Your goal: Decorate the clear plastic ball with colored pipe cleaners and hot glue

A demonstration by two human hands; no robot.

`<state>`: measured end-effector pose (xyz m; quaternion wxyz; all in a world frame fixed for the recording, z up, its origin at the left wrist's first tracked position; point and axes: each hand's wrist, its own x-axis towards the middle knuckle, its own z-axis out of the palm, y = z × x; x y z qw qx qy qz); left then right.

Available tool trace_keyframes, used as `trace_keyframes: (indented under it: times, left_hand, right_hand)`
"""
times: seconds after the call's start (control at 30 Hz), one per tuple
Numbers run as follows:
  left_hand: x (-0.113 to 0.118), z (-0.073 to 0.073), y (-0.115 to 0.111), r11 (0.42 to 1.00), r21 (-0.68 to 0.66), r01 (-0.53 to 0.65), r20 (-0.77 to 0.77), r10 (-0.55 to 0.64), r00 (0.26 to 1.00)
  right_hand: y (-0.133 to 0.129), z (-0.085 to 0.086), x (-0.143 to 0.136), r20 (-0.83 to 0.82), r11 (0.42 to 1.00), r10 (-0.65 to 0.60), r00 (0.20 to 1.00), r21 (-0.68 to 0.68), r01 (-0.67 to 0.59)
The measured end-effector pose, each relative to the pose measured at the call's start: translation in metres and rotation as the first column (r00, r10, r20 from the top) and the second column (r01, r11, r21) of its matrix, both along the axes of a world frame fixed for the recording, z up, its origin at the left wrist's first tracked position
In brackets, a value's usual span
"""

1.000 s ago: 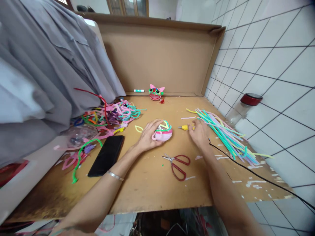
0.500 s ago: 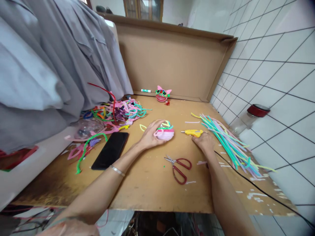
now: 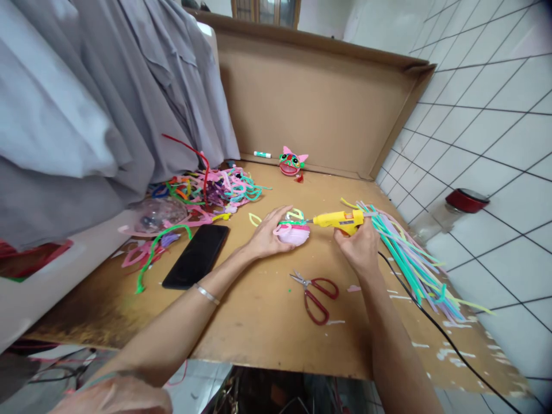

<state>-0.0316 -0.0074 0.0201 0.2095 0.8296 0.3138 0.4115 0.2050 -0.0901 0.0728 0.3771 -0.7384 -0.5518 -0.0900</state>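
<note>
My left hand [image 3: 268, 234] is closed around a small round craft piece [image 3: 294, 234], pink below with green and yellow strips on top. My right hand [image 3: 359, 244] grips a yellow glue gun [image 3: 340, 219], whose nozzle points left and reaches the craft piece's upper right edge; whether it touches cannot be made out. Red-handled scissors [image 3: 317, 294] lie open on the table below the two hands. A yellow loop [image 3: 255, 219] rests just left of my left hand's fingers.
A black phone [image 3: 196, 257] and a heap of coloured pipe cleaners [image 3: 224, 190] are at left. Straight pipe cleaners [image 3: 409, 259], a lidded jar [image 3: 452, 213] and a black cord [image 3: 435, 325] are at right. A finished-looking cat-eared face [image 3: 290, 162] and marker [image 3: 262, 154] sit behind.
My right hand has lifted the glue gun off the table and brought its nozzle left to the craft piece. The camera view has shifted slightly.
</note>
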Motion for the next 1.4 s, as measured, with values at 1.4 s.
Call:
trace_keyframes:
  times: [1.4]
  left_hand:
    - [0.0013,-0.0029,-0.0009,0.995,0.016,0.094,0.028,-0.094,0.995]
  right_hand:
    - [-0.0038,-0.004,0.0004,0.189,0.995,0.059,0.98,0.064,-0.072]
